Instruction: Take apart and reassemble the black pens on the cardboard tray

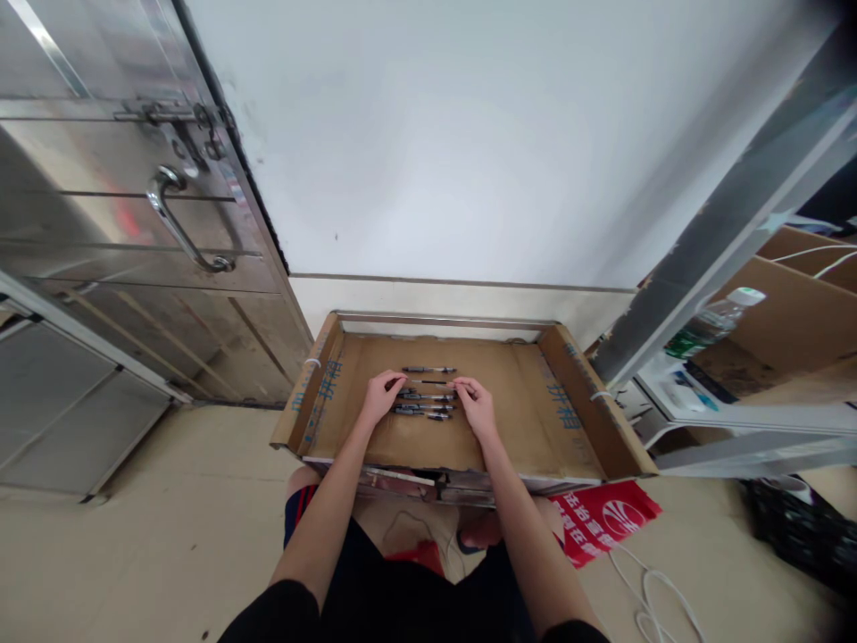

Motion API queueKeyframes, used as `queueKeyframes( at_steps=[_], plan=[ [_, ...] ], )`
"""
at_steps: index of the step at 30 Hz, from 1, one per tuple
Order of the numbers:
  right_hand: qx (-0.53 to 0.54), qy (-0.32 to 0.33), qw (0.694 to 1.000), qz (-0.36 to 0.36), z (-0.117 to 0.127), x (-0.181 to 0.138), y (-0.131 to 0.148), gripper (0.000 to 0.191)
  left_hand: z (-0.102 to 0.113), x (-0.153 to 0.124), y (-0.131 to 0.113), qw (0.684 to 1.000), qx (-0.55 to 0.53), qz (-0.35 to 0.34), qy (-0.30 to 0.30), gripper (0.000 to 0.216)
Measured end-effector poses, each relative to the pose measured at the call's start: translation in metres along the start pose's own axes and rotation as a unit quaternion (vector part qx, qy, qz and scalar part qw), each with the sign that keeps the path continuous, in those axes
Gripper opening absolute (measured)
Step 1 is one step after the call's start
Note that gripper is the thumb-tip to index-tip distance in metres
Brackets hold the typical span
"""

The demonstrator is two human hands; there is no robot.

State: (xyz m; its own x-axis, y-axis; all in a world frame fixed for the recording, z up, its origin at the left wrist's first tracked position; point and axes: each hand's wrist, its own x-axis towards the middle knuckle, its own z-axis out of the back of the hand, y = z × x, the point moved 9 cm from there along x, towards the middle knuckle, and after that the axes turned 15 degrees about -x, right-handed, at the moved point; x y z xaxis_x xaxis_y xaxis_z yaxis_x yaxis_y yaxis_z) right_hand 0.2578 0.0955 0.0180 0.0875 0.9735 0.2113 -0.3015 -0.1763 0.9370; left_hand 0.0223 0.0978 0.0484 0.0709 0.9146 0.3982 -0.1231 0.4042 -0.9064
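Note:
My left hand [383,396] pinches the left end of a thin pen refill [429,382], dark along its middle. At its other end, the fingertips of my right hand [476,404] are closed on it. The refill lies level between both hands, just above a cardboard tray [528,429]. Beyond it, a black-and-clear pen [428,369] rests on the cardboard. Nearer to me, several similar pens [423,409] lie side by side, roughly parallel. A short dark pen part [438,417] sits at the near right of that row.
The tray's cardboard walls [589,420] rise left and right, and a white wall [455,161] stands behind. A metal door [134,223] is at left. On the right are a plastic bottle [713,323] and a cardboard box [790,313]. A white cable [646,589] lies on the floor.

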Motion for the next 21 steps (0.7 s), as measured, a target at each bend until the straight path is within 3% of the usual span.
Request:
queueKeyframes(
  at_steps=[21],
  plan=[
    [0.005,-0.009,1.0,0.001,0.0016,-0.0002,-0.0009,0.026,-0.0011,-0.0006,-0.0018,1.0,0.001,0.0,0.005,0.024]
  ],
)
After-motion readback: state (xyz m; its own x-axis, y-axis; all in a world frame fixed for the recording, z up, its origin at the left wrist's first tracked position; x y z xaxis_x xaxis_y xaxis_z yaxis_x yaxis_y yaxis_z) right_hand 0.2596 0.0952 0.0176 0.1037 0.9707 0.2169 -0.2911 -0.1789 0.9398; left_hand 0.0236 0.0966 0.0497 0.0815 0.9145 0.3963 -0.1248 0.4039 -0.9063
